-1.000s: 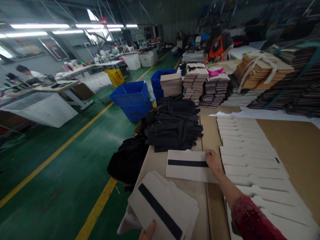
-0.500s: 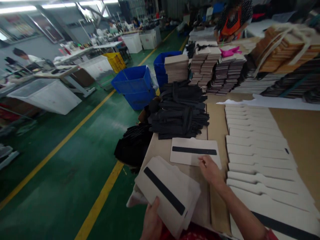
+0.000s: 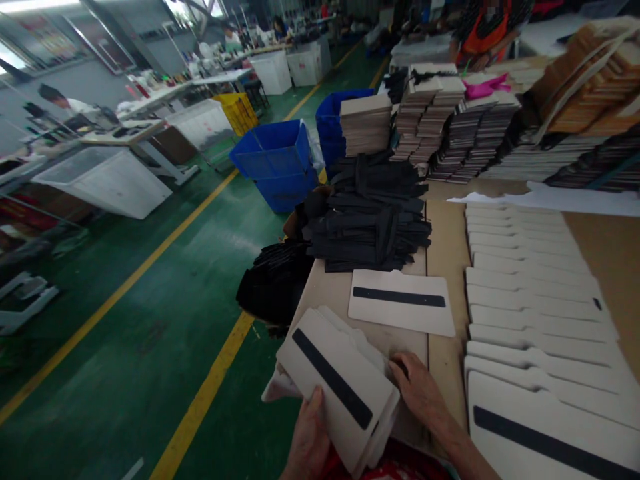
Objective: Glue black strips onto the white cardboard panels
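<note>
My left hand (image 3: pixel 311 427) grips a stack of beige panels (image 3: pixel 335 373) by its lower left edge, thumb on top. The uppermost panel bears a long black strip (image 3: pixel 330 377). At the right side of this stack is my right hand (image 3: pixel 413 383), its fingers bent against the edge; some fingertips are hidden. Just beyond, one separate panel (image 3: pixel 400 319) with a black strip lies flat on the table (image 3: pixel 320 290). On the right lies a long row of overlapping beige panels (image 3: pixel 537 320), the nearest showing its black strip.
Bundles of black strips (image 3: pixel 373 223) lie at the table's far left, above a dark pile (image 3: pixel 273 283). Stacked boards (image 3: pixel 365 130) stand behind. Blue bins (image 3: pixel 277 163) are on the green floor. Across the table a person in an orange apron (image 3: pixel 483 37) works.
My right hand has moved from the separate panel down to the right edge of the held stack. My left hand keeps its grip. The view has shifted slightly.
</note>
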